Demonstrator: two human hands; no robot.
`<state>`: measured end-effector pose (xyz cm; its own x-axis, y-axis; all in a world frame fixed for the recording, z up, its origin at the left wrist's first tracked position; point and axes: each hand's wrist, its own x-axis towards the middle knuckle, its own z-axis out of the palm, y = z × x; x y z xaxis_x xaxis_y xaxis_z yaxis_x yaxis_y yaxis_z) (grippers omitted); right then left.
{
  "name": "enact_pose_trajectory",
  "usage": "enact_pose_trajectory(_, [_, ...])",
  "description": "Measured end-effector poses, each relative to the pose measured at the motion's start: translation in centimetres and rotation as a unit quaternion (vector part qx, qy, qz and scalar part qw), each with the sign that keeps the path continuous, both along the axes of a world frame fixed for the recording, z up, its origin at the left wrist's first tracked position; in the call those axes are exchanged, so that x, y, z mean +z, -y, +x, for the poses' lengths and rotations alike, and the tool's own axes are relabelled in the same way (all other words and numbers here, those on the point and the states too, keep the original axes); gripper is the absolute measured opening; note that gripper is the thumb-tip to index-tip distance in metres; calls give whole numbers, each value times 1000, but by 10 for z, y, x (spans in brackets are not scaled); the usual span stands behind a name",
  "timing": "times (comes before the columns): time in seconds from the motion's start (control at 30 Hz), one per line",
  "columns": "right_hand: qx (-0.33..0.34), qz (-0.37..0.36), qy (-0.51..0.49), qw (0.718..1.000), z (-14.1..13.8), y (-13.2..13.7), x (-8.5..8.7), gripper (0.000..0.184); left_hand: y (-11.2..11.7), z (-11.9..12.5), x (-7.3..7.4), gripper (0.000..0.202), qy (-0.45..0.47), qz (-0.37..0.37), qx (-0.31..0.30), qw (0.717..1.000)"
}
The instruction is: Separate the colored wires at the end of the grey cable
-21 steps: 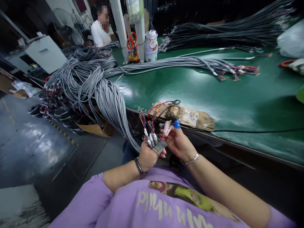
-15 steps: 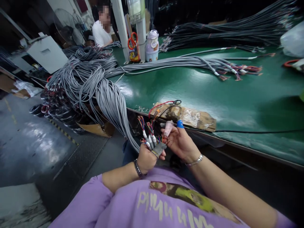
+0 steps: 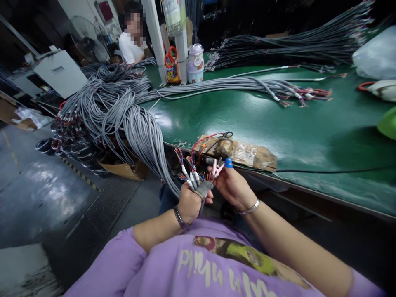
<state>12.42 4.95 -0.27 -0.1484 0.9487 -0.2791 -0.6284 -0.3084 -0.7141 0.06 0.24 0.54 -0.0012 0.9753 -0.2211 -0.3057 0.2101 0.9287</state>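
In the head view my left hand (image 3: 192,202) is closed around a bundle of grey cables (image 3: 193,179). The cables' white-banded ends stick up, and thin coloured wires (image 3: 179,156) fan out of them. Grey material covers that thumb. Close by on the right, my right hand (image 3: 232,185) has its fingers curled at the wire tips, with a blue cover (image 3: 228,163) on the thumb. A pink V-shaped piece (image 3: 217,168) shows at its fingers; whether it is held or worn I cannot tell. The fingertips are partly hidden.
A large heap of grey cables (image 3: 142,132) hangs over the left edge of the green table (image 3: 309,128). A taped cardboard piece (image 3: 247,153) lies at the front edge. Scissors (image 3: 170,57) and a lilac bottle (image 3: 196,64) stand behind. A person (image 3: 131,45) sits farther back.
The view has shifted slightly. My right hand has turned a little at the wire tips, and the pink piece now shows as a V. My left hand keeps its grip on the cables.
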Motion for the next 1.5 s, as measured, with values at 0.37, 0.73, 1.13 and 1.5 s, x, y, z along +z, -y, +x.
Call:
enact_pose_trajectory(0.37, [-31,-36,-89,995,-5,-6,0,37,1,2,-5,36,-7,3,-7,1000])
enact_pose_trajectory(0.73, [19,-21,-125,992,0,-2,-6,41,4,-2,-7,40,-25,2,-2,1000])
enact_pose_trajectory(1.13, [106,97,92,985,9,32,2,34,11,-13,-8,48,-80,15,-31,996])
enact_pose_trajectory(1.5, [101,97,177,974,7,34,8,34,11,-17,1,41,-59,7,-94,994])
